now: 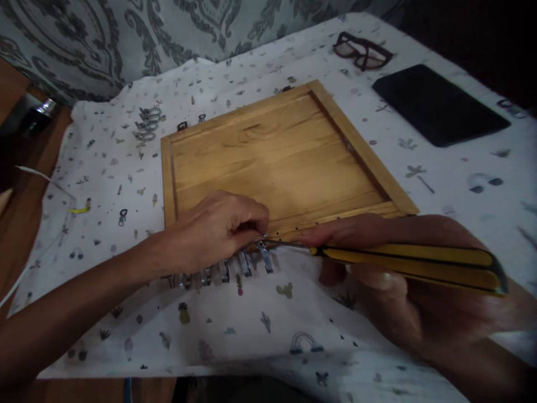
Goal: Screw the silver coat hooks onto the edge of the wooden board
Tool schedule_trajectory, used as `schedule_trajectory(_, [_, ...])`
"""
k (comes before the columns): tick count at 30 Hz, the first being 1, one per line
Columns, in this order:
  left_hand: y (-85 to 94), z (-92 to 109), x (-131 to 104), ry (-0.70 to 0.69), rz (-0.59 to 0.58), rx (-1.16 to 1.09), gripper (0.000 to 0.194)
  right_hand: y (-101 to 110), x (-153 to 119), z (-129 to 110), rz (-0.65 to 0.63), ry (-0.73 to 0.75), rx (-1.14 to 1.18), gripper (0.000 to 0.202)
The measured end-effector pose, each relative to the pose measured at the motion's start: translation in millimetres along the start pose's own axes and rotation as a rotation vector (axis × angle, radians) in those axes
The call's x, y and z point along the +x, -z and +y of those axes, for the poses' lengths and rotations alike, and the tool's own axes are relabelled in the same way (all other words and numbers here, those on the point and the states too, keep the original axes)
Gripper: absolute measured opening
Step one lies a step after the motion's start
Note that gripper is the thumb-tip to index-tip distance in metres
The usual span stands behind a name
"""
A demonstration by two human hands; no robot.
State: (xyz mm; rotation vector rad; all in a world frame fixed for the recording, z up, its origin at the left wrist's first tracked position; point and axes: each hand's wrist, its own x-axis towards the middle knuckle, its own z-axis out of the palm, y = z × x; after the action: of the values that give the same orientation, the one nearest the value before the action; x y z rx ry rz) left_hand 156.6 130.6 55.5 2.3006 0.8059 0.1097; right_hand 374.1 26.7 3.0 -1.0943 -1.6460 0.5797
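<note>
The right hand's fingers [380, 280] are curled closed around a yellow-and-black screwdriver [403, 263], its tip pointing left to the left fingertips. The left hand's fingers [251, 221] are pinched nearly together at the near edge of the wooden board [268, 162] (whatever they may grip is too small to tell). Just below them hang metal clips [245, 263]. Beyond the fingers lie more clips [147, 124], a dark tablet-like slab [440, 103] and glasses [363, 51].

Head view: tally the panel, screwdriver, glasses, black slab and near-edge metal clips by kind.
Wooden panel: 1
Screwdriver: 1
Glasses: 1
Black slab: 1
Metal clips, near edge, visible: 5
Total: 9
Loose metal pieces, upper left: too blurred to count, excluded.
</note>
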Motion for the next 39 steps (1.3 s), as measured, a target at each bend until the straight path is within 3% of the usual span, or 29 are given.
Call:
schedule_trajectory(11, [-0.7,-0.8,0.3,-0.018,-0.007,-0.01,0.016,0.8,9.0,-7.0,-0.013,0.022,-0.023,0.021])
schedule_trajectory(16, [0.9,-1.7,1.1,-0.024,0.003,-0.068,0.014,3.2,9.3,-8.2,-0.06,-0.036,-0.043,0.02])
schedule_trajectory(33, [-5.1,-0.3,-3.5,0.12,-0.016,-0.162,0.009,-1.6,9.2,-9.0,0.009,0.069,-0.067,0.016])
schedule_trajectory(39, [-4.3,-1.5,-3.1,0.084,-0.009,-0.105,0.01,-2.7,10.7,-7.7,0.021,0.036,-0.009,0.016])
